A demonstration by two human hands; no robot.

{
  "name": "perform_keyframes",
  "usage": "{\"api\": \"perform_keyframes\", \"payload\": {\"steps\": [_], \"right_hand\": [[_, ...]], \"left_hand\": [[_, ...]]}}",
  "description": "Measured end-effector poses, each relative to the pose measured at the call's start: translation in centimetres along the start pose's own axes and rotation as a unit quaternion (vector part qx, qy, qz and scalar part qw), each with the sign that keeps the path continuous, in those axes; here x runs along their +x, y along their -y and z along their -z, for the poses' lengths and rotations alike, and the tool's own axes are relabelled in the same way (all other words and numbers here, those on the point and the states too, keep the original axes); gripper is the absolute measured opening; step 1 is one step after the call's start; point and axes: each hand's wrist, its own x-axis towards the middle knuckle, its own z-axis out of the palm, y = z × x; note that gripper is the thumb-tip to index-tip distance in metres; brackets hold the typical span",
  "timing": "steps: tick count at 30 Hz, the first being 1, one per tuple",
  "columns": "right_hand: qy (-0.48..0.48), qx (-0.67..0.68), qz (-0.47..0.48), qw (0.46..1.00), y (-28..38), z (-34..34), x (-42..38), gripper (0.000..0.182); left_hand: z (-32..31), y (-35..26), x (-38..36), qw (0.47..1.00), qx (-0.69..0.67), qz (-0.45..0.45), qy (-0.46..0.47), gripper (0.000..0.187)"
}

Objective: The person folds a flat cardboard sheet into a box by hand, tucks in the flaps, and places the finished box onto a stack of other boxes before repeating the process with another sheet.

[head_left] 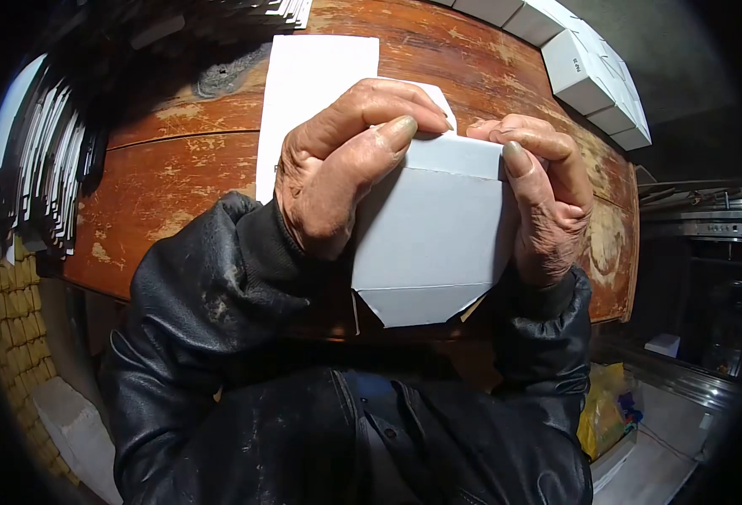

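Note:
Between my two hands is a white cardboard box [434, 227], partly folded, with creased edges and a tapered flap at the end nearest my body. My left hand [345, 164] pinches its upper left edge, thumb on the near face and fingers behind. At the upper right corner my right hand [547, 189] grips the same edge, with the thumb pressed on the narrow folded strip. Behind my left hand a flat white card sheet [320, 71] lies on the wooden table. The box's far side is hidden.
The worn brown wooden table [169, 181] spans the view. Finished-looking white boxes [577, 71] stand in a row at the back right. Stacked white card blanks [51, 160] sit at the left edge. A yellow plastic bag [602, 404] is low on the right.

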Motion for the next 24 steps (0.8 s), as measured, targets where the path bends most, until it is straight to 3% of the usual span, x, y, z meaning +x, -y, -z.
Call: {"api": "perform_keyframes", "payload": {"steps": [5, 14, 20, 23, 24], "right_hand": [[0.004, 0.000, 0.013, 1.000, 0.1, -0.2, 0.0, 0.010], [0.063, -0.067, 0.111, 0.990, 0.0, 0.4, 0.4, 0.017], [0.150, -0.156, 0.156, 0.964, 1.2, 0.9, 1.0, 0.015], [0.135, -0.169, 0.134, 0.967, 1.7, 0.6, 1.0, 0.011], [0.129, -0.166, 0.110, 0.971, 1.7, 0.6, 0.8, 0.013]], "left_hand": [[0.0, 0.4, -0.2, 0.999, 0.013, -0.034, 0.009, 0.022], [0.3, 0.0, -0.8, 0.999, 0.024, 0.013, 0.034, 0.027], [0.2, -0.2, -0.6, 0.998, 0.050, 0.034, 0.031, 0.025], [-0.5, 0.0, -0.3, 0.997, 0.077, 0.001, -0.016, 0.012], [-0.3, -0.1, -0.2, 0.993, 0.119, -0.014, -0.002, 0.016]]}}
